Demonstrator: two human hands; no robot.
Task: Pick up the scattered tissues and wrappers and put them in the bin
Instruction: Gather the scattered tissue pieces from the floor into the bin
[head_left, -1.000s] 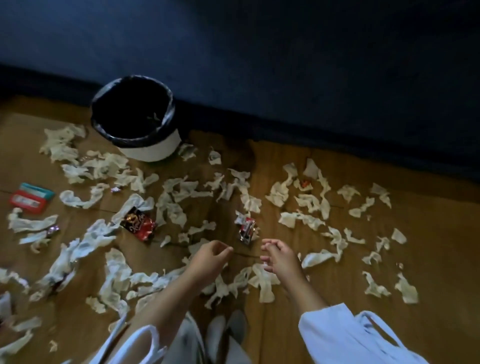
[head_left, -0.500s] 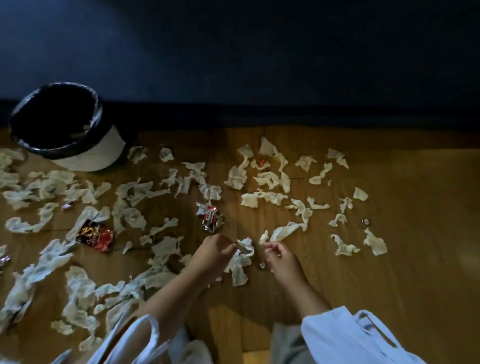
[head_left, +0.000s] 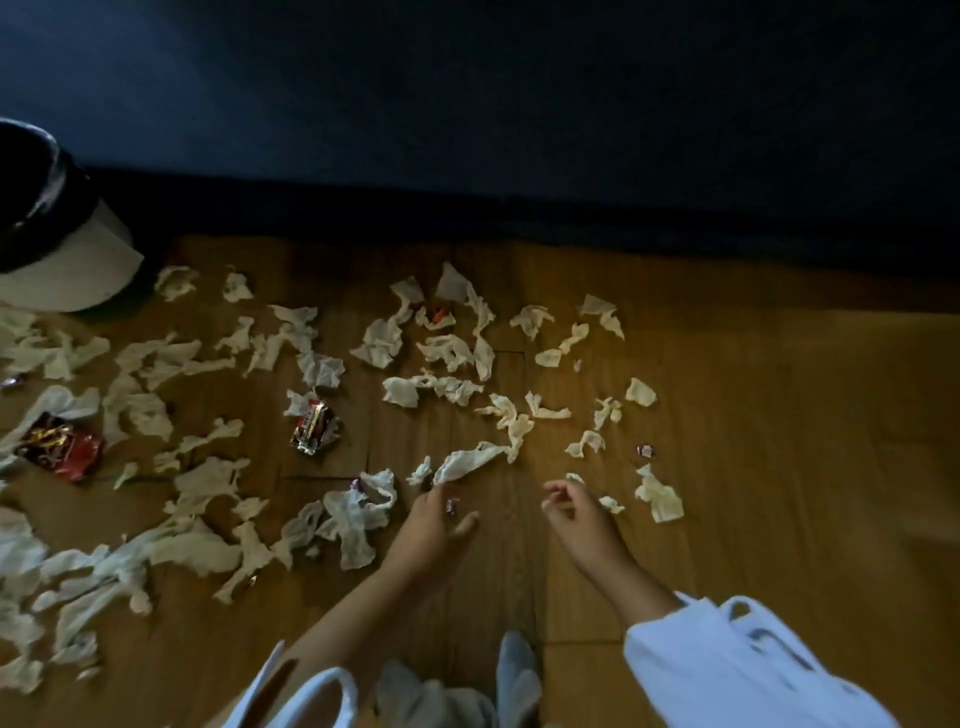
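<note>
Wood-brown and dimly lit, the plank floor fills the lower half of the view. It meets a dark blue wall that runs behind the bin. The round white waste bin with a black liner stands at the far left edge, only partly in view.

Crumpled white tissues lie scattered across the floor, from just beside the bin to well to its right. Two forearms in white sleeves reach out low over the floor, well right of the bin.

The left hand is the one nearer the bin. Its thumb is spread, and its fingertips touch the near end of a long twisted white tissue. The right hand is farther from the bin. Its fingers are loosely curled above the boards and hold nothing.

A crinkled red and gold snack wrapper lies in front of the bin. A silver and red foil wrapper lies farther right, among the tissues.

A tiny foil sweet wrapper shows between the left thumb and fingers. Whether the hand grips it or it lies on the floor cannot be told. Another tiny sweet wrapper lies farthest from the bin.
</note>
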